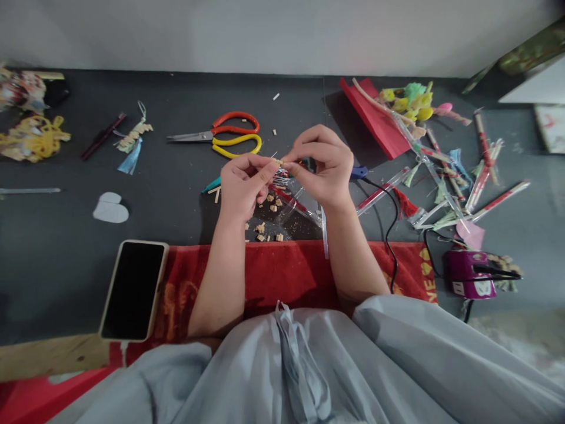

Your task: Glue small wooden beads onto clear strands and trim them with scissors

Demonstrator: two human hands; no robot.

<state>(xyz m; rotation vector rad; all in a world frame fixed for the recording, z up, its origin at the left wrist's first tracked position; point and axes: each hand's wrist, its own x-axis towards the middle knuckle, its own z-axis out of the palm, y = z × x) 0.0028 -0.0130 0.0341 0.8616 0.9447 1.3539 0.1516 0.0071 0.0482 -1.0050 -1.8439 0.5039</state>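
Both hands meet above the middle of the dark table [176, 194]. My left hand [243, 185] is closed in a pinch on a small tan piece, its fingertips touching those of my right hand [320, 165]. My right hand is also closed in a pinch, holding a small bundle of red and white threads [281, 175] between the two hands. Small tan wood bits [269, 206] lie scattered on the table just under the hands, beside a clear plastic wrapper [304, 206].
Scissors with red and yellow handles [229, 136] lie behind the hands. A phone [133, 288] rests at the front left on a red cloth [282, 271]. Red paper [373, 121], tassels and wrapped sticks [481, 194] crowd the right. A purple tool [470, 274] with a black cable sits front right.
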